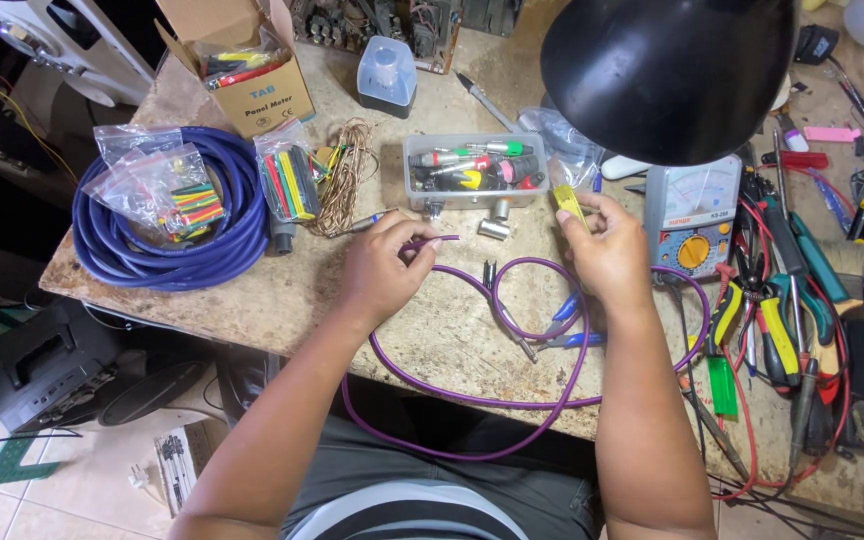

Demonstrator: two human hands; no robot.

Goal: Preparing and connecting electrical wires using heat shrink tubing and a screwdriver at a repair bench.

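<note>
Clearly purple cable (512,400) — long, glossy, looped.

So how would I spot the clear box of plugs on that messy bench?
Start at the big black lamp shade at the top right. Just left of and below it, above the person's hands, sits a clear plastic tray of red, green and yellow connectors. Unlike the cardboard box farther left, it is see-through and shallow.

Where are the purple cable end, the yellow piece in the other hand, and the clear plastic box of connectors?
purple cable (430,240), head view, on the thin end held by the left hand (384,270).
yellow piece (569,203), head view, mid-length, above the right hand (607,250).
clear plastic box (475,172), head view, near its middle.
</note>
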